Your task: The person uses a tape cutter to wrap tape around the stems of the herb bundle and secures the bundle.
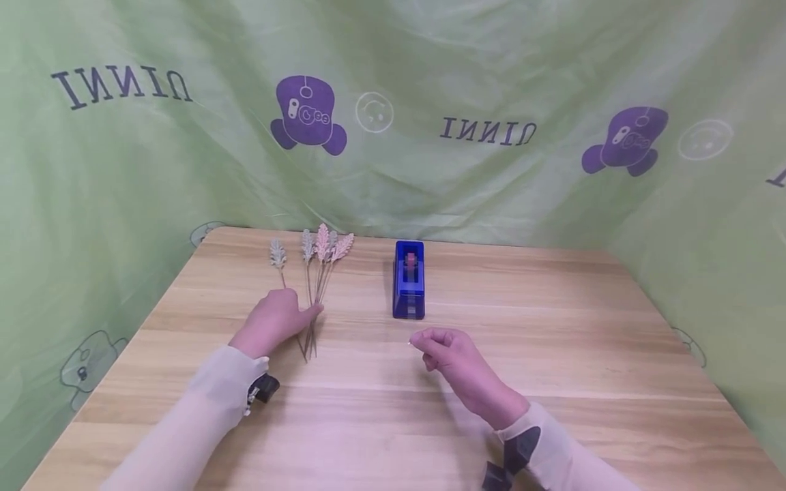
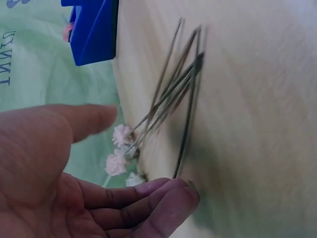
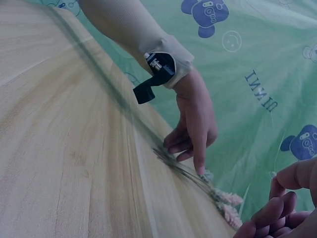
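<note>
My left hand (image 1: 276, 319) reaches over the artificial flowers on the left side of the table. Its fingertips touch the stem of a single grey flower (image 1: 278, 254), while the thumb stands apart from them. Just right of that hand lies a loose bunch with pink flowers (image 1: 322, 242) and grey heads, its thin stems (image 2: 168, 94) crossing one another. My right hand (image 1: 457, 368) hovers at mid-table, pinching a small clear piece (image 3: 272, 174), which looks like tape, between thumb and forefinger. Beyond it stands a blue tape dispenser (image 1: 410, 281).
The wooden table (image 1: 552, 320) reaches back to a green curtain (image 1: 405, 184) with purple prints, which surrounds it on the left, back and right. A black wrist camera (image 1: 264, 389) sits on the left sleeve, another on the right.
</note>
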Demonstrator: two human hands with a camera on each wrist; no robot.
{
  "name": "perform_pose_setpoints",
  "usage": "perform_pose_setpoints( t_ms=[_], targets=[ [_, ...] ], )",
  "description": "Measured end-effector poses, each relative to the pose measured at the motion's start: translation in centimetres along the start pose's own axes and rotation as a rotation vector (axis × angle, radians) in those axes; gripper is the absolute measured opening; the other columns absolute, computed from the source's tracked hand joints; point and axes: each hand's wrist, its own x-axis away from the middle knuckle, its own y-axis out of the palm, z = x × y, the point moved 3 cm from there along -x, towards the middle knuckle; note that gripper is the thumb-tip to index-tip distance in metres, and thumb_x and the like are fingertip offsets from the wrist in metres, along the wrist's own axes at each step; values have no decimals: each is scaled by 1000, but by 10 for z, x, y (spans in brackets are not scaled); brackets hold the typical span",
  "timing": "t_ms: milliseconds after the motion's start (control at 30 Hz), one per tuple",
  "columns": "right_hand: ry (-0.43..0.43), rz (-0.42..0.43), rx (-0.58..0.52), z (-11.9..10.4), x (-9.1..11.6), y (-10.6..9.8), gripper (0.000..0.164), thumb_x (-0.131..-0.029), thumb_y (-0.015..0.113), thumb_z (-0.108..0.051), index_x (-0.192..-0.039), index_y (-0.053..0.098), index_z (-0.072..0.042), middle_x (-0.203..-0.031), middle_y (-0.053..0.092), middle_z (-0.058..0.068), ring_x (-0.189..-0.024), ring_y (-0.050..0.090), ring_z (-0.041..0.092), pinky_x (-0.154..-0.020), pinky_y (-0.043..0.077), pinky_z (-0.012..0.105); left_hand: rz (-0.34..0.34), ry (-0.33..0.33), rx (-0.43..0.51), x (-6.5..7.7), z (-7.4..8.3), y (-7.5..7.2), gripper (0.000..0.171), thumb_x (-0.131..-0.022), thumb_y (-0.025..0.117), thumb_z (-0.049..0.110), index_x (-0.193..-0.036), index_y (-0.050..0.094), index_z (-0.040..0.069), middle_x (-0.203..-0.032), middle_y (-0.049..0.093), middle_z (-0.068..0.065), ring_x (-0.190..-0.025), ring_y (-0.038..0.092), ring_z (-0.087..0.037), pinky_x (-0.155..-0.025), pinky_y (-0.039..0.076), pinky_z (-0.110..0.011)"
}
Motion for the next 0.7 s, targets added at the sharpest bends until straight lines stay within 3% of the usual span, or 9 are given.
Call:
perform_pose_setpoints(
  t_ms=[233,400,700],
  targets=[
    [-7,-1,-5,0,0,0,20,-103,65,-22,-98,67,-3,-85,47,-5,-76,46,11,-79,45,24,19,-59,-9,-1,-1,5,54,-95,66,57,-68,52,13,-64,43,-1,-60,44,-18,-53,37,-30],
    [-1,13,-8,1,1,0,19,-102,65,-21,-97,67,-4,-83,48,-6,-75,48,11,-81,44,25,25,-57,3,-8,-2,7,53,-96,66,54,-67,51,13,-64,45,-1,-60,45,-18,-53,38,-30],
    [-3,15,-10,1,0,1,20,-102,65,-21,-97,67,-2,-84,47,-5,-75,46,12,-79,45,24,32,-57,40,-17,-4,12,30,-92,58,22,-66,49,13,-63,51,-5,-56,52,-20,-50,41,-31]
  ],
)
